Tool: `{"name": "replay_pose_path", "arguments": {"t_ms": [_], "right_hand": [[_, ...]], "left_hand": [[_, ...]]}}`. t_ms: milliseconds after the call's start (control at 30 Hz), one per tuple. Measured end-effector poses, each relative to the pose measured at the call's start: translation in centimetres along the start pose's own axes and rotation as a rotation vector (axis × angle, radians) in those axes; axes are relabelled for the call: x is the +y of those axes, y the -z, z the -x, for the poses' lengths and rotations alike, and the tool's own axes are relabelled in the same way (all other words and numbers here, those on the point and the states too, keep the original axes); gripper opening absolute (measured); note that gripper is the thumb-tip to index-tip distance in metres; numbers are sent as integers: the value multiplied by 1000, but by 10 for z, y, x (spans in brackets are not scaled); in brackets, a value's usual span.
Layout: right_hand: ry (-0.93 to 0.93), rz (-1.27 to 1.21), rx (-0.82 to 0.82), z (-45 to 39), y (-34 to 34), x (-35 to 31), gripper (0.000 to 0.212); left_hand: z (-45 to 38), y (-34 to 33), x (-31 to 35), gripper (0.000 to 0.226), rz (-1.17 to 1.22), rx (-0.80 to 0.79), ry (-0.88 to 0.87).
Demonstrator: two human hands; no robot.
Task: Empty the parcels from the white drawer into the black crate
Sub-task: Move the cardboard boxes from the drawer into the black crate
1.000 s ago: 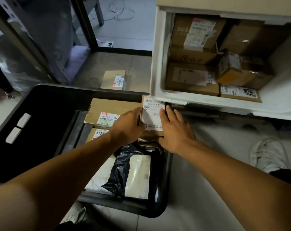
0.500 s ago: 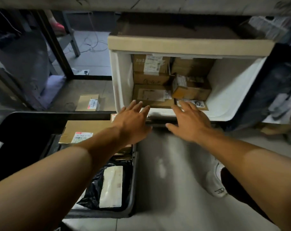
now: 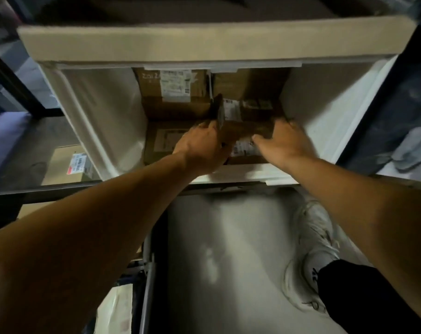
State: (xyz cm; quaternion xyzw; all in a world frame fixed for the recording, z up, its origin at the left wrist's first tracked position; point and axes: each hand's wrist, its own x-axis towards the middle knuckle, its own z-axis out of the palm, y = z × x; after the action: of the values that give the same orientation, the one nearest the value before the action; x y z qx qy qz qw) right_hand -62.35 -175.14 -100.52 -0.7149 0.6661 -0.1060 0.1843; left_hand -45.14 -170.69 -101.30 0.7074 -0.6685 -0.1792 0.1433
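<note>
The white drawer [image 3: 103, 116] stands pulled out in front of me with several brown cardboard parcels inside. Both hands are in it on a small tilted brown box [image 3: 248, 127]. My left hand [image 3: 202, 148] grips its left end and my right hand [image 3: 285, 143] grips its right end. Behind it sit a labelled box [image 3: 173, 89] and a plain box [image 3: 249, 83]. A flat box [image 3: 160, 141] and a labelled flat parcel [image 3: 244, 147] lie underneath at the front. The black crate [image 3: 148, 268] is at the lower left, mostly hidden by my left arm.
A labelled cardboard box [image 3: 69, 162] lies on the floor left of the drawer. My white shoe [image 3: 315, 242] stands on the grey floor below the drawer. A dark rack [image 3: 385, 104] flanks the drawer on the right, and a shelf edge overhangs it.
Both hands left the parcel set down in the crate, moved up and forward into the drawer, and closed on the small tilted box. My view swung from the crate to the drawer.
</note>
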Motion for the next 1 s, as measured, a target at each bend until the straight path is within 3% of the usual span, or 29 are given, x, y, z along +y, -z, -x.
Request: {"name": "replay_pose_path", "arguments": {"t_ms": [133, 333, 433, 567, 600, 700, 800, 1000], "right_hand": [[37, -147, 59, -22, -19, -11, 33], [37, -324, -61, -28, -39, -32, 32], [-83, -671, -79, -22, -45, -37, 34], [-264, -1069, -156, -10, -40, -39, 26], [-279, -1122, -177, -6, -37, -40, 25], [-253, -1163, -230, 10, -27, -45, 30], [-232, -1156, -282, 32, -9, -51, 27], [-249, -1261, -381, 82, 42, -62, 44]], "left_hand": [[-30, -8, 4, 33, 151, 23, 17], [-44, -17, 4, 34, 340, 42, 109], [-42, -19, 4, 27, 657, 88, 233], [-21, -7, 9, 3, 1110, 123, 406], [-14, -2, 9, 9, 1166, 123, 409], [7, 15, 8, 28, 1121, 131, 355], [37, 41, 8, 25, 1096, 140, 297], [120, 98, -1, 27, 1029, -24, 67]]}}
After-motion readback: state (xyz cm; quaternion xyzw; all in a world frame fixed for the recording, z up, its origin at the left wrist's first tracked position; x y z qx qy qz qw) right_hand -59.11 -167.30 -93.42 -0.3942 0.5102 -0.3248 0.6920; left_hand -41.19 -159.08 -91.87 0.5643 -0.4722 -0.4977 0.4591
